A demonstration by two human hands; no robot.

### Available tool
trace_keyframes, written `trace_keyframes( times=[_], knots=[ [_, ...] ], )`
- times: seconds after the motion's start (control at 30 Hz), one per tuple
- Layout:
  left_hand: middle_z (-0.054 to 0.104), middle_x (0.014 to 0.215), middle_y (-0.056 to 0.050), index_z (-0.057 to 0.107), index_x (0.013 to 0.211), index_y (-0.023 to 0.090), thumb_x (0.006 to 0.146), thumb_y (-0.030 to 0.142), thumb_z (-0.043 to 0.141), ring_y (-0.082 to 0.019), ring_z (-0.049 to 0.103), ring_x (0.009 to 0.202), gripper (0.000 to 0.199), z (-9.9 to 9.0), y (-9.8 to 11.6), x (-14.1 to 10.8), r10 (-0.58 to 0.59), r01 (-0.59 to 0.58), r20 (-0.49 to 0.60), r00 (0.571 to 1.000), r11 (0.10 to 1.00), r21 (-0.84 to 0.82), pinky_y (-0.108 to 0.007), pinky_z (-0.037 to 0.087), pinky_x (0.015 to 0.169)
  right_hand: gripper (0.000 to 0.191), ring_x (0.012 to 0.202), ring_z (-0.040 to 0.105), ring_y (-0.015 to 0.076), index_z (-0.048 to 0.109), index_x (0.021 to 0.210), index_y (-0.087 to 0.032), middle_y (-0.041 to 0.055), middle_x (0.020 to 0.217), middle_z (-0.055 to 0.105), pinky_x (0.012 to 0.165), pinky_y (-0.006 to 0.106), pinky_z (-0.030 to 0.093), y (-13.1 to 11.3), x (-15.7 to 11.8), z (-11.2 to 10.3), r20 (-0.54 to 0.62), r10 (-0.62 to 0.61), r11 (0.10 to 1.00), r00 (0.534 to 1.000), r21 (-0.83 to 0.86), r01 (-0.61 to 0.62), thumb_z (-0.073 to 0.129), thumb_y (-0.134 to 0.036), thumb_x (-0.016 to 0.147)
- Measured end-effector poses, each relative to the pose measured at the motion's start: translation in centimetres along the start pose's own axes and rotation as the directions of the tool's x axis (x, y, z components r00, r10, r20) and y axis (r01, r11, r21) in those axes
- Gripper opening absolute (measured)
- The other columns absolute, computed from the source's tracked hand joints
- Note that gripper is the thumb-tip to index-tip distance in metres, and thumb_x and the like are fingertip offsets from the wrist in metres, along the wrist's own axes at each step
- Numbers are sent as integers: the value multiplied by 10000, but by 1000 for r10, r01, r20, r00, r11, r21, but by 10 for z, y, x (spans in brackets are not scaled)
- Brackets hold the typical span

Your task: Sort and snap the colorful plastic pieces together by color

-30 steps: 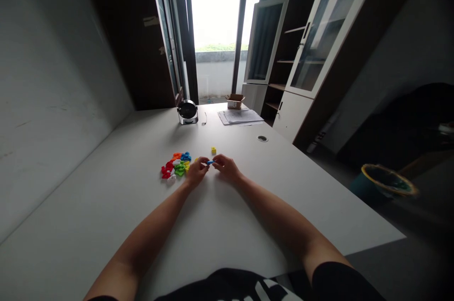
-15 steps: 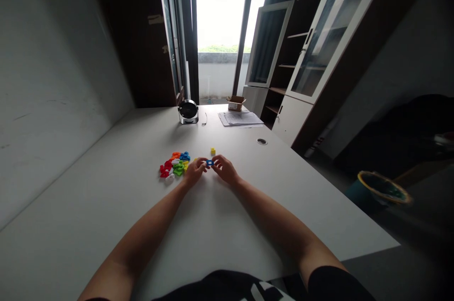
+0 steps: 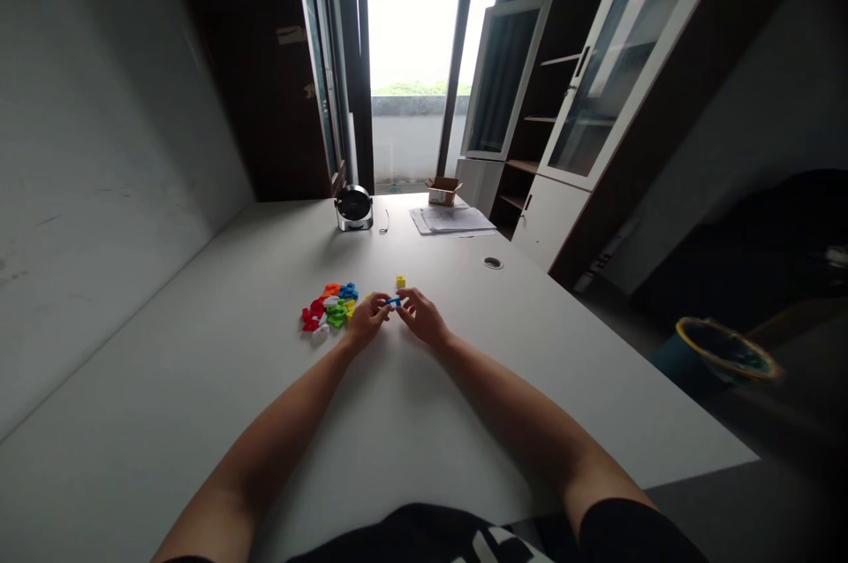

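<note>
Between my two hands is a small blue piece (image 3: 393, 301), like a flat toy block, with a white patch showing at its lower edge. The fingers of my left hand (image 3: 368, 320) close on its left end. My right hand (image 3: 422, 316) pinches its right end. Just beyond my fingertips, a yellow block (image 3: 401, 281) stands on the white table (image 3: 464, 422). Left of my left hand lies a pile of loose plastic pieces: red (image 3: 312, 315), orange (image 3: 331, 290), blue (image 3: 348, 291), green (image 3: 337, 314), white and yellow. My left hand partly hides the yellow ones.
Farther back on the table are a round black device on a silver stand (image 3: 354, 209), a short cord (image 3: 384, 223), papers (image 3: 454, 221) and an open cardboard box (image 3: 442, 190). A cable hole (image 3: 493, 263) lies near the right edge. A bin (image 3: 722, 351) stands on the floor at right.
The blue piece has been turned between my fingers, so that it now looks thinner. Both hands keep their hold in nearly the same place. The whole view has shifted slightly.
</note>
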State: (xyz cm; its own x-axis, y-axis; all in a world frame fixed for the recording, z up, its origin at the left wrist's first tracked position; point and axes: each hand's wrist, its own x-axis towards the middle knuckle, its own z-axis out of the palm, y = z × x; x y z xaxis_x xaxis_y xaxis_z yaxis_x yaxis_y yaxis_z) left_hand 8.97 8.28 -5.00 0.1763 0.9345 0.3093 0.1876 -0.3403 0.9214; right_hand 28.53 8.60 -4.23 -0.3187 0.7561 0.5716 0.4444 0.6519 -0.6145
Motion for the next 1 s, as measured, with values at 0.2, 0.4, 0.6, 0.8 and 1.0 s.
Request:
trace_keyframes(
  times=[0.2,0.4,0.6,0.8,1.0],
  knots=[
    [720,977,-27,633,1102,231,893,301,644,-144,704,720,221,1,2,-2,20,-15,-34,999,991,136,-262,528,680,274,733,670,150,577,1224,-252,56,1009,711,662,278,552,1,2,0,32,47,997,998,65,-49,546,-379,984],
    [685,702,25,647,1082,240,876,266,635,-168,694,689,208,0,6,-5,18,-17,-5,1000,980,199,-259,497,655,173,740,672,166,636,1090,-255,28,900,724,695,297,552,2,4,1,39,97,992,995,76,-99,588,-347,952],
    [738,942,-18,650,1127,246,843,225,652,-159,701,725,285,1,8,-5,20,-12,-47,999,986,163,-272,524,680,146,738,655,158,638,1012,-232,23,877,706,690,295,557,1,4,2,45,69,990,997,124,-74,614,-344,922],
    [706,1170,-65,625,1196,230,894,288,619,-146,709,754,308,2,8,-2,19,-11,-71,997,993,119,-279,544,687,147,768,662,153,620,1028,-224,52,988,672,658,274,556,-4,4,-1,26,33,992,999,123,-36,603,-329,926],
    [734,916,-58,668,1106,183,940,382,577,-160,695,730,274,1,7,-1,-11,14,-32,999,996,86,-282,541,691,90,776,658,142,610,1007,-224,54,1002,644,678,264,548,-7,2,-2,28,-28,997,999,73,25,562,-277,953]
  ],
)
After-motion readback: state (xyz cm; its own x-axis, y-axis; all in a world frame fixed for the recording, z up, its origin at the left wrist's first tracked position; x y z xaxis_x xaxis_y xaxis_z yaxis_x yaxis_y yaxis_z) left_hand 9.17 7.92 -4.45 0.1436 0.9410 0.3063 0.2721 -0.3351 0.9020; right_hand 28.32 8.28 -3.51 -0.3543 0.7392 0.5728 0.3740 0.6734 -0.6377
